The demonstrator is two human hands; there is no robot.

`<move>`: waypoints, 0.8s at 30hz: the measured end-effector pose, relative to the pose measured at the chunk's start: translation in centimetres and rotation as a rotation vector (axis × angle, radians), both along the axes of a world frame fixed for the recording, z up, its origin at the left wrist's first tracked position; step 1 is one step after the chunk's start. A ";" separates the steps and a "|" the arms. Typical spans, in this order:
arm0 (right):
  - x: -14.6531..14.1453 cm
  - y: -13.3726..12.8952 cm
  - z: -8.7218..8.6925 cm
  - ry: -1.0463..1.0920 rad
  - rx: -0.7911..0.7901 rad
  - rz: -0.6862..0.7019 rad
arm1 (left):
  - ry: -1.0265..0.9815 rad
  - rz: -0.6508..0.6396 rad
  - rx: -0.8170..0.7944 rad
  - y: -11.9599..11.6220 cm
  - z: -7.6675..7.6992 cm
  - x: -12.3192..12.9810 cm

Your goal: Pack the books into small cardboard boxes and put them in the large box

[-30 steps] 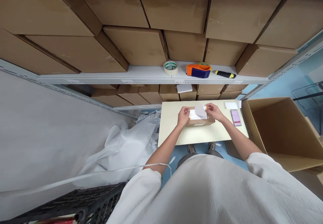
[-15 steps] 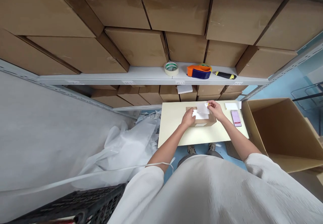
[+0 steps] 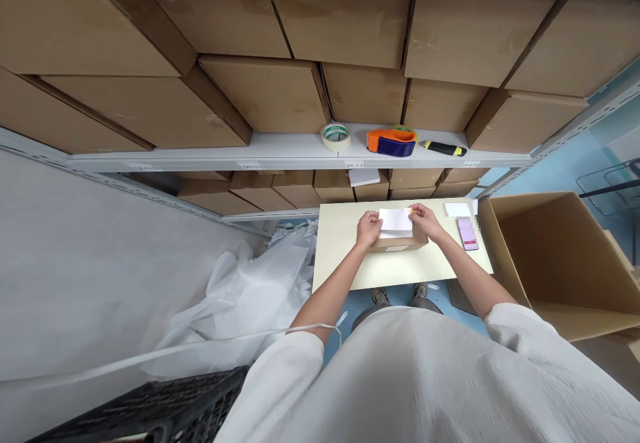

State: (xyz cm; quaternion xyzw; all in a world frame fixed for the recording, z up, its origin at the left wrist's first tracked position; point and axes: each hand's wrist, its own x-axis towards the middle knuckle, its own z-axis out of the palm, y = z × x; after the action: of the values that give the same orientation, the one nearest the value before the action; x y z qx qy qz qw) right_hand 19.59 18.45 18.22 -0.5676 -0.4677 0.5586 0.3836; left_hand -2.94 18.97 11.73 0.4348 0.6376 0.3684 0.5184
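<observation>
The left hand (image 3: 369, 228) and the right hand (image 3: 426, 222) are nearly closed, fingertips pinching the left and right edges of a white paper sheet (image 3: 395, 219). The sheet is over the top of a small cardboard box (image 3: 419, 240) at the middle of the cream table (image 3: 340, 260). A smartphone (image 3: 468, 235) lies to the right; on the far shelf (image 3: 290, 144) rests an orange-and-blue tape dispenser (image 3: 393, 142).
</observation>
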 end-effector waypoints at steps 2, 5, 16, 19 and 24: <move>0.5 0.0 -1.1 -0.144 -0.028 -0.012 | 0.108 -0.026 0.010 -0.5 0.2 -0.2; 1.0 -0.3 -2.6 -0.404 -0.044 -0.024 | 0.291 -0.103 0.039 -1.4 0.5 -0.2; 0.5 -0.3 -4.8 -0.745 -0.019 0.058 | 0.560 -0.279 0.012 -2.1 1.4 0.2; 0.3 -0.4 -4.9 -0.801 -0.004 0.086 | 0.608 -0.309 0.010 -2.0 1.5 0.3; 0.0 -0.6 -5.0 -0.904 0.050 0.159 | 0.688 -0.362 0.045 -1.9 1.4 0.4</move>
State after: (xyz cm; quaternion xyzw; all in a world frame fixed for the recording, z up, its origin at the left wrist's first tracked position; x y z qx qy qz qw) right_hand 19.54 17.89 13.23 -0.7074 -0.6433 0.2712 0.1106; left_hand -2.50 17.03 13.09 0.6496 0.6788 0.1177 0.3214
